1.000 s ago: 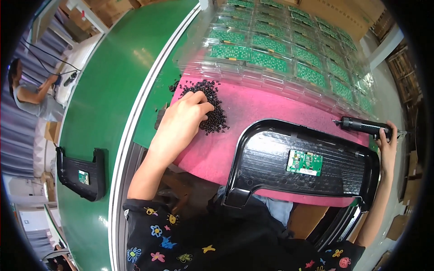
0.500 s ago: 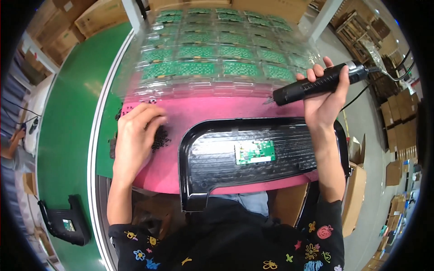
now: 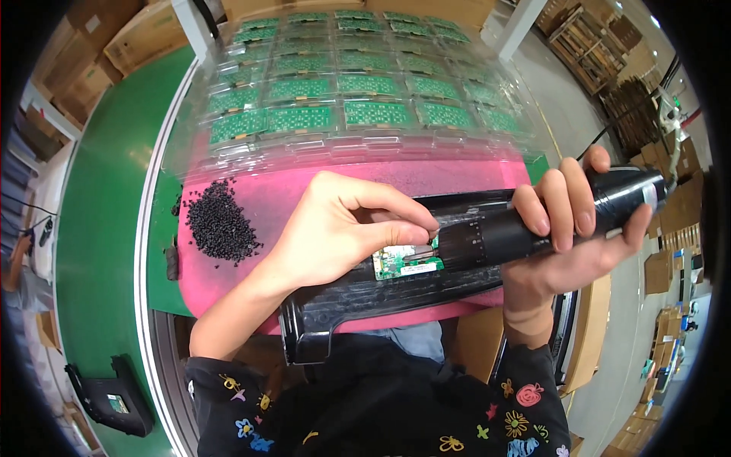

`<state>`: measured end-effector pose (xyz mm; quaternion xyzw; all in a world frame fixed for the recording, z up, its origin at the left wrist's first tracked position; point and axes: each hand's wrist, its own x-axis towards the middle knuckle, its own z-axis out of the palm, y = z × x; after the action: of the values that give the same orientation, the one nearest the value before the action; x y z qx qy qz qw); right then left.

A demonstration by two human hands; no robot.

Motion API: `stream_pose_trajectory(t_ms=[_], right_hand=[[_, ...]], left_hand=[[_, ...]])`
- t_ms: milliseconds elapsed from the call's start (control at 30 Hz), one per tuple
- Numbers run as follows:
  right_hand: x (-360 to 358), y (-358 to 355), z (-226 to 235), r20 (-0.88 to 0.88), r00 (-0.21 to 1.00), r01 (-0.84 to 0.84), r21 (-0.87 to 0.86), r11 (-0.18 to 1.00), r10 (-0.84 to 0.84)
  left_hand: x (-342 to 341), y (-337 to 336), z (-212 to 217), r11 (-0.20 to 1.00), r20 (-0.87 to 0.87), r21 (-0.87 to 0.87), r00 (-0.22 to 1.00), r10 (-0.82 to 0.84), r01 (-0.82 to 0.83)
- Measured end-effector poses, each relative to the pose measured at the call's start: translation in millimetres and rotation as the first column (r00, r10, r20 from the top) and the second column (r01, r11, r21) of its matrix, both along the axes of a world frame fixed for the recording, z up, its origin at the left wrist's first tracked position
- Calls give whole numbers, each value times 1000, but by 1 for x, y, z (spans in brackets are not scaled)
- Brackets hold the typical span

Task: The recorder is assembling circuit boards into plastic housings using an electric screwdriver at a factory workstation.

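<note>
My right hand (image 3: 567, 221) is wrapped round a black electric screwdriver (image 3: 495, 238), its bit pointing left over the green circuit board (image 3: 384, 266). The board lies in a glossy black plastic housing (image 3: 365, 303), partly hidden by my hands. Thumb and forefinger of my left hand (image 3: 343, 232) are pinched together above the board, close to the bit. What they hold is too small and covered to make out. To the left, a heap of tiny black screws (image 3: 221, 225) sits on the pink mat (image 3: 289, 179).
Stacked clear plastic trays (image 3: 373, 145) with many green boards stand behind the mat. A small dark block (image 3: 172, 260) lies by the mat's left edge. Far left, another black housing (image 3: 114, 396) rests on a green surface. Cardboard boxes (image 3: 586, 335) stand at right.
My left hand has moved right from the screw heap to the circuit board. My right hand has lowered the screwdriver from above the housing to the board.
</note>
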<state>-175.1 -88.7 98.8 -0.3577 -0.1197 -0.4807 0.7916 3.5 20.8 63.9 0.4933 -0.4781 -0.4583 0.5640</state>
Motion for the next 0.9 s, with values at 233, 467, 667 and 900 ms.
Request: stream_pose_trajectory(t_ms=[233, 467, 667, 900], right_hand=[[-11, 7, 9, 67, 977, 214, -252, 944, -204], [-3, 16, 10, 152, 963, 265, -370, 890, -224], [-6, 15, 4, 73, 973, 226, -468, 854, -217], [-10, 14, -6, 56, 978, 204, -478, 854, -203]], left_hand=[[-2, 5, -11, 991, 29, -109, 996, 83, -79], [-3, 6, -16, 917, 418, -398, 886, 201, -20], [-4, 6, -19, 889, 496, -457, 836, 234, 22], [-5, 6, -20, 920, 493, -392, 848, 194, 18]])
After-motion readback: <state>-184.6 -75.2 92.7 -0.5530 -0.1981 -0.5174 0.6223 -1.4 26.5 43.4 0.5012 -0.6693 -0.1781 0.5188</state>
